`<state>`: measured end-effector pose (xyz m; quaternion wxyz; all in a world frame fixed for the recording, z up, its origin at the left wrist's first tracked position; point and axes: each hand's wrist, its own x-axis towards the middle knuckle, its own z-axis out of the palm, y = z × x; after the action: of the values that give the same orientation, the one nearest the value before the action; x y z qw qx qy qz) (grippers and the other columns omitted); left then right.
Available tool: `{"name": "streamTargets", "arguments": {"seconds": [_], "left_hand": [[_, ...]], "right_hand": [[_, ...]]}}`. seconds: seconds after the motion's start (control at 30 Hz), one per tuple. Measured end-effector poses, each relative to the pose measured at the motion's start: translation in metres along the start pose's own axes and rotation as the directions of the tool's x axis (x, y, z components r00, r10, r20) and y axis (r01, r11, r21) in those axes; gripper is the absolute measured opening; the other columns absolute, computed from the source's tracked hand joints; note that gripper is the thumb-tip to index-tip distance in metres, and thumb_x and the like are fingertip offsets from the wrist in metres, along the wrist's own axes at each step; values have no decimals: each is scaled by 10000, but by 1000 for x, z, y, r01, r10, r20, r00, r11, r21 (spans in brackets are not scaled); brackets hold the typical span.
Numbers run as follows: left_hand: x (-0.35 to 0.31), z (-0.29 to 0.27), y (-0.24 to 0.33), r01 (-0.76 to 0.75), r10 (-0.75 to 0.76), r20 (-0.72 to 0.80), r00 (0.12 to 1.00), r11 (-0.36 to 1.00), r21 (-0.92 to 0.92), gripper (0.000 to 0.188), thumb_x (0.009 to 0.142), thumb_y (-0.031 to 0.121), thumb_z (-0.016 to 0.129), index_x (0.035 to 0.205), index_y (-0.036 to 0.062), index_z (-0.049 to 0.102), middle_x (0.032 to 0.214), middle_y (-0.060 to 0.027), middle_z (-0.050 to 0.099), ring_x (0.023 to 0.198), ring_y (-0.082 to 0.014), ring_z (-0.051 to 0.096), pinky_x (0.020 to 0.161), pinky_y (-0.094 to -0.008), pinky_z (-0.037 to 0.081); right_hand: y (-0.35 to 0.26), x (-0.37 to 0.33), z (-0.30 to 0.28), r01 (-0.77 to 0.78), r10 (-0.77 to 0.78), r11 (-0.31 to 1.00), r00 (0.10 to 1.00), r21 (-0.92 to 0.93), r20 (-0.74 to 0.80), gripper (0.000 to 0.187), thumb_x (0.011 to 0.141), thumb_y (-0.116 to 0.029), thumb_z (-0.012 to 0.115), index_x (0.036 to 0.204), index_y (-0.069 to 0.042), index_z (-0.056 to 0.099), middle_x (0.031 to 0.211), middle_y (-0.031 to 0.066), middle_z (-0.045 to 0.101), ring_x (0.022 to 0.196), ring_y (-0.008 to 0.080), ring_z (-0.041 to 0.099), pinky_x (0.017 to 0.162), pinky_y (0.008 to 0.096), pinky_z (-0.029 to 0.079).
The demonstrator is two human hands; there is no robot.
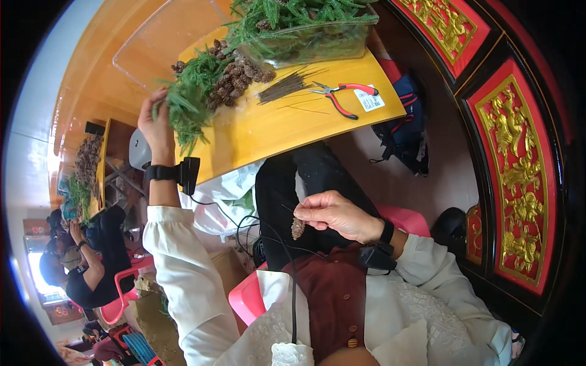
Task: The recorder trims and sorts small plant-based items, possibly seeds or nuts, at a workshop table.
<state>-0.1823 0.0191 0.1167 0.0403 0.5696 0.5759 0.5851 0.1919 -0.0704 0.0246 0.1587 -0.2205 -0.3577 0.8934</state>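
My right hand (pixel 342 215) is above my lap, thumb and fingers pinching a small brown pine cone (pixel 298 229) that hangs downward. A thin dark wire sticks out by the fingertips. At the left end of the yellow table, my left hand (pixel 155 122) is closed on a green pine sprig (pixel 186 105) at the edge of a loose heap. The sprig is slightly blurred, and some of the fingers are hidden by it. A pile of brown pine cones (pixel 235 80) lies just right of these sprigs.
On the yellow table (pixel 256 137) lie dark wires (pixel 284 86), red-and-black pliers (pixel 342 97) and a white label (pixel 370 99). A clear bin of greenery (pixel 305 43) stands at the back. White plastic bags (pixel 223 201) are below the table. Another person (pixel 91 268) sits at far left.
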Motion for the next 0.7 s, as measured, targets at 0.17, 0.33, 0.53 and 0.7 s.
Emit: {"name": "streamTargets", "arguments": {"seconds": [0.17,0.33,0.53,0.7], "left_hand": [[-38,13,-19,-158,95,203,975,934,321,115,813,-89,536,863,14,540,1138,-136,628,1059,-251,600,895,-342,461],[-67,13,-30,-201,46,402,914,914,353,219,715,-171,463,817,4,546,1116,-131,648,1073,-272,603,915,-324,451],[-69,-6,-41,-101,-122,373,920,846,524,236,712,-136,430,797,2,601,1053,-132,667,1031,-250,619,886,-310,461],[-62,-7,-45,23,-79,106,991,895,445,225,801,4,455,896,47,654,915,-117,689,897,-222,657,780,-319,484]], "right_hand": [[6,8,-6,-20,20,1000,1000,-23,14,198,910,-188,616,974,-4,650,791,-31,586,600,11,430,517,161,349],[7,13,-15,-42,42,999,999,-12,8,188,910,-165,617,966,13,640,786,-22,573,609,19,434,531,164,355],[10,20,-19,-56,56,998,998,23,10,183,907,-152,622,964,21,632,786,-20,567,616,23,435,539,167,358],[15,23,-22,-52,52,999,999,-4,12,185,908,-153,621,970,21,630,787,-22,567,618,23,433,540,167,356]]}}
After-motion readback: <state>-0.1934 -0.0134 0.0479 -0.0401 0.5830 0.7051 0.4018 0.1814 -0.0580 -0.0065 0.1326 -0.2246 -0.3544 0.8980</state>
